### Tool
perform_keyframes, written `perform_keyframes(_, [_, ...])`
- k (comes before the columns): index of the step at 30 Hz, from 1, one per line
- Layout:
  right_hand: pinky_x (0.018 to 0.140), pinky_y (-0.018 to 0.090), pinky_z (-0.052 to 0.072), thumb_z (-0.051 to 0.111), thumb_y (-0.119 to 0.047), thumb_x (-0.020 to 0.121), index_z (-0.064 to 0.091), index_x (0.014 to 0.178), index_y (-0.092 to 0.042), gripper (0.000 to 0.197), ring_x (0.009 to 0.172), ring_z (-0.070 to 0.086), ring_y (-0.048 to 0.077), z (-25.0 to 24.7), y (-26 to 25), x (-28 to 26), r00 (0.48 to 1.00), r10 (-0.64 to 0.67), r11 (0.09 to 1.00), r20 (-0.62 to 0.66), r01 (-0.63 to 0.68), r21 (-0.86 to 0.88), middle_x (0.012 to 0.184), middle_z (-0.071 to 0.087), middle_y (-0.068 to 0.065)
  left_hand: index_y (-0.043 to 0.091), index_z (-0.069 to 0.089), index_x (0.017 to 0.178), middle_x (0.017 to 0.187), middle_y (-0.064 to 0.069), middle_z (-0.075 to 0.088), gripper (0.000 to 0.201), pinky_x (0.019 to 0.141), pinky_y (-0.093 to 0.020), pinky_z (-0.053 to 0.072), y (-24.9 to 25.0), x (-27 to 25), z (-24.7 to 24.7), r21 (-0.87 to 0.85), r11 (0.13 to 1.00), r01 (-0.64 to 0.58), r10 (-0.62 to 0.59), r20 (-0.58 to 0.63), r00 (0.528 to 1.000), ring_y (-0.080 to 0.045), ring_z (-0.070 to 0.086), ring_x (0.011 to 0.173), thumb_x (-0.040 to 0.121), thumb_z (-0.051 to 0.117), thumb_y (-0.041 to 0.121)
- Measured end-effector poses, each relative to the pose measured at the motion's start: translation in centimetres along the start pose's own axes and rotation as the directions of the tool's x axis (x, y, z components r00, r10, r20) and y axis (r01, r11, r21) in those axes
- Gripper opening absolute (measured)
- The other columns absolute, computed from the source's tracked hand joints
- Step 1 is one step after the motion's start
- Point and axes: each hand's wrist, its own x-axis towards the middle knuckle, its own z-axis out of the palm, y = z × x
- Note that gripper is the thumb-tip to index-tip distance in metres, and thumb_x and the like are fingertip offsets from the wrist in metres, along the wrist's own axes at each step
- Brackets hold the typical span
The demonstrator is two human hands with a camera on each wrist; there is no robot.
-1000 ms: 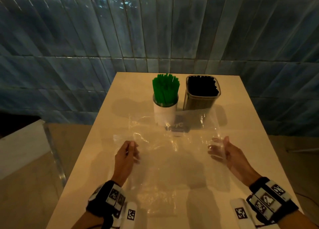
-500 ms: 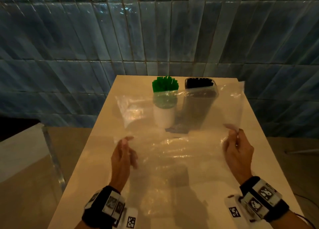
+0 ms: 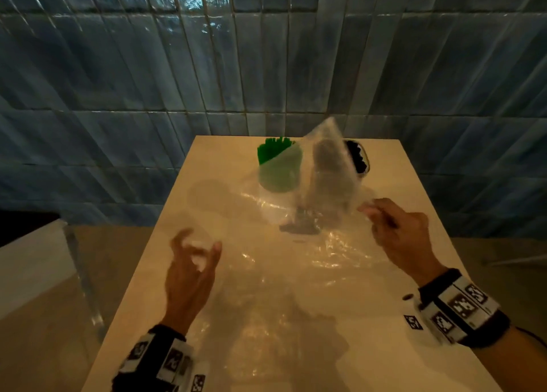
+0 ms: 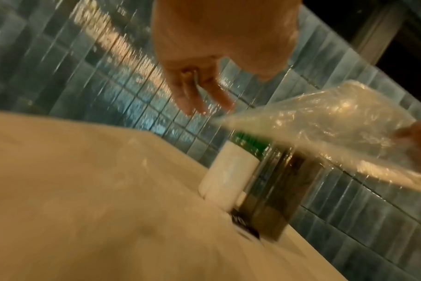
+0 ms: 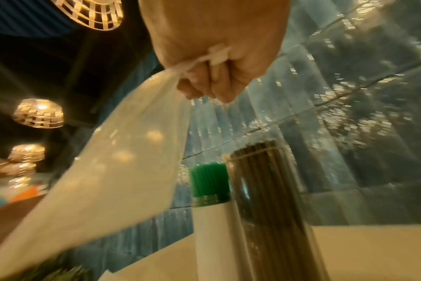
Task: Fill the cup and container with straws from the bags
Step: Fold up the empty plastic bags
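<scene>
A white cup (image 3: 273,181) packed with green straws (image 3: 270,150) stands at the far end of the table. Beside it on the right is a clear container (image 3: 362,162) full of black straws (image 5: 264,182). A clear empty plastic bag (image 3: 327,169) rises in front of both and hides part of them. My right hand (image 3: 370,211) pinches its corner, seen as a tight pinch in the right wrist view (image 5: 204,76). My left hand (image 3: 201,249) hovers over the table's left side with loosely spread fingers (image 4: 199,98) and holds nothing.
More crumpled clear plastic (image 3: 296,279) lies flat across the middle and near part of the cream table (image 3: 399,190). A blue tiled wall (image 3: 266,66) stands right behind the table. A lower surface (image 3: 29,258) lies off the table's left edge.
The right hand has swung the bag's corner up and inward, so the bag now stands folded in front of the cup and container. The left hand has let go of the bag's edge.
</scene>
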Motion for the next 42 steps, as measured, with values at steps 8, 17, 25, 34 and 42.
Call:
perform_keyframes(8, [0.050, 0.016, 0.041, 0.041, -0.043, 0.096, 0.070, 0.094, -0.016, 0.040, 0.043, 0.052, 0.009, 1.6, -4.6, 4.9, 0.726, -0.626, 0.731, 0.284, 0.673, -0.108, 0.058, 0.065, -0.001, 0.042, 0.034, 0.135, 0.144, 0.021, 0.033, 0.103, 0.112, -0.031, 0.022, 5.6, 6.9, -1.7, 0.049, 0.904, -0.424, 0.375, 0.381, 0.845, -0.002, 0.023, 0.138, 0.045, 0.072, 0.074])
perform_keyframes(17, [0.102, 0.020, 0.041, 0.059, -0.057, 0.080, 0.034, 0.139, -0.019, 0.075, 0.120, 0.046, -0.005, 0.3, -3.0, 6.1, 0.950, 0.295, 0.914, 0.097, -0.311, 0.260, 0.139, 0.043, -0.002, 0.018, 0.074, 0.069, 0.068, -0.002, 0.071, 0.008, 0.055, -0.025, 0.055, 8.0, 4.9, -2.0, -0.539, 0.841, -0.051, 0.220, 0.255, 0.942, -0.018, 0.068, 0.059, 0.071, 0.071, 0.010])
perform_keyframes(25, [0.060, 0.025, 0.057, 0.054, -0.004, 0.090, 0.065, 0.101, -0.012, 0.017, 0.072, 0.072, 0.019, 2.5, -2.2, 1.6, 0.565, 0.566, 0.542, 0.601, -0.804, 0.245, 0.095, 0.073, 0.007, 0.013, 0.063, 0.100, 0.079, -0.009, 0.074, 0.039, 0.053, -0.026, 0.053, 5.9, 3.8, -2.4, -0.316, 0.933, 0.173, 0.033, 0.553, 0.833, -0.022, 0.071, 0.068, 0.066, 0.081, 0.022])
perform_keyframes(34, [0.064, 0.028, 0.059, 0.044, 0.001, 0.093, 0.056, 0.116, -0.032, 0.041, 0.077, 0.072, 0.026, 0.9, -0.6, 2.0, 0.531, 0.532, 0.358, 0.660, -0.847, 0.393, 0.103, 0.072, 0.011, 0.038, 0.068, 0.107, 0.094, 0.006, 0.073, 0.053, 0.068, -0.023, 0.054, 5.4, 4.1, -4.2, -0.285, 0.956, -0.075, 0.239, 0.602, 0.762, -0.013, 0.069, 0.081, 0.082, 0.061, -0.008])
perform_keyframes(42, [0.067, 0.025, 0.059, 0.044, 0.002, 0.093, 0.066, 0.094, -0.009, 0.026, 0.074, 0.071, 0.020, 2.5, 0.4, 1.6, 0.532, 0.632, 0.371, 0.564, -0.846, 0.382, 0.085, 0.073, 0.012, 0.047, 0.071, 0.061, 0.107, 0.030, 0.062, 0.070, 0.089, -0.012, 0.046, 5.1, 3.9, -4.2, -0.210, 0.893, -0.399, 0.451, 0.400, 0.798, 0.002, 0.058, 0.103, 0.071, 0.065, -0.022])
